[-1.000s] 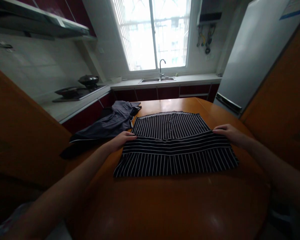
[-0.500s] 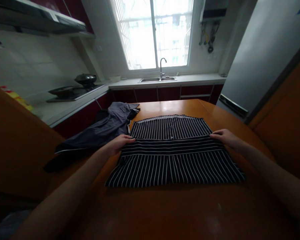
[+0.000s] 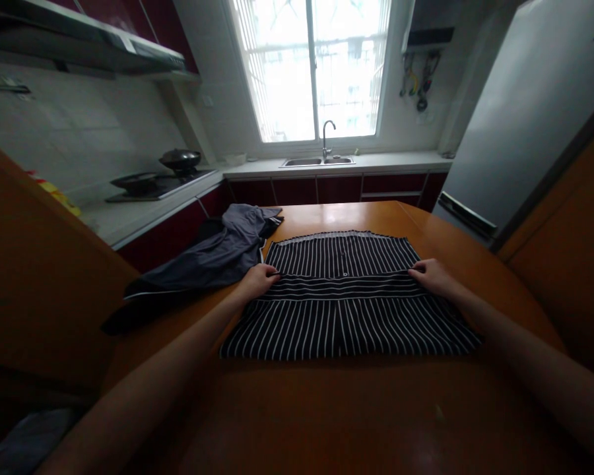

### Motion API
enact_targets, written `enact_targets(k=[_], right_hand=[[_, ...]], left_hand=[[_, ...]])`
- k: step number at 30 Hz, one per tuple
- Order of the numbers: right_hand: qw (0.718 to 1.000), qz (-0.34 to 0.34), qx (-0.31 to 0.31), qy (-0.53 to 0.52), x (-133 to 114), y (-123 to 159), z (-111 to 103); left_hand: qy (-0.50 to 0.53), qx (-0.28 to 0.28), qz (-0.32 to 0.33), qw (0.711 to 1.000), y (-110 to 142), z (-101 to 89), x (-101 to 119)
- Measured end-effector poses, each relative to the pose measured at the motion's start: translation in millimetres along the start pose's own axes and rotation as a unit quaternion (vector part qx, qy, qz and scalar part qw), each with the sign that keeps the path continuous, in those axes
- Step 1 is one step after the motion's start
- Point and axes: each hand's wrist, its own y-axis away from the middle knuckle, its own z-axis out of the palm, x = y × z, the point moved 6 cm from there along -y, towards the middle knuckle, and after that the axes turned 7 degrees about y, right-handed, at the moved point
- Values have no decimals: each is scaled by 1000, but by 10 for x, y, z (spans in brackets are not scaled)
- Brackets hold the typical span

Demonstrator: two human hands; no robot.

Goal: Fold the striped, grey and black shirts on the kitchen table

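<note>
A black garment with white stripes lies spread on the wooden table, with a horizontal-striped band across its middle and small buttons above that band. I cannot tell its exact kind. My left hand pinches the left end of the band. At the right end, my right hand grips the band between thumb and fingers. The band is stretched straight between both hands. Past my left hand lies a rumpled grey garment with white trim, with dark cloth under it.
The table has a rounded right side. Behind it runs a counter with a sink and faucet beneath a window. To the left are a stove with a lidded pan and a flat pan. A fridge stands at right.
Both hands have moved slightly inward on the band, still pinching it. The garment's near edge has drawn in a little. The view has shifted slightly.
</note>
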Motion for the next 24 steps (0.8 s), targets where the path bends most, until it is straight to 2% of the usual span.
enact_targets(k=[7, 10, 12, 15, 18, 21, 24], right_hand=[[996, 24, 8, 80, -32, 35, -18], [989, 33, 50, 132, -281, 149, -71], [981, -6, 78, 177, -650, 272, -72], [975, -132, 58, 171, -1368, 534, 135], [969, -189, 18, 159, -1842, 801, 492], [970, -191, -14, 151, -1940, 939, 799], [975, -170, -11, 142, -1849, 937, 885]], left_hand=[[-124, 16, -10, 992, 36, 43, 56], [-188, 54, 11, 981, 196, 93, 325], [-241, 41, 84, 966, 354, 290, 669], [-258, -14, 204, 944, 628, 812, 1166], [-268, -55, 252, 928, 819, 1347, 1346], [-269, -43, 247, 930, 867, 1620, 1250], [-260, -25, 246, 934, 841, 1656, 1145]])
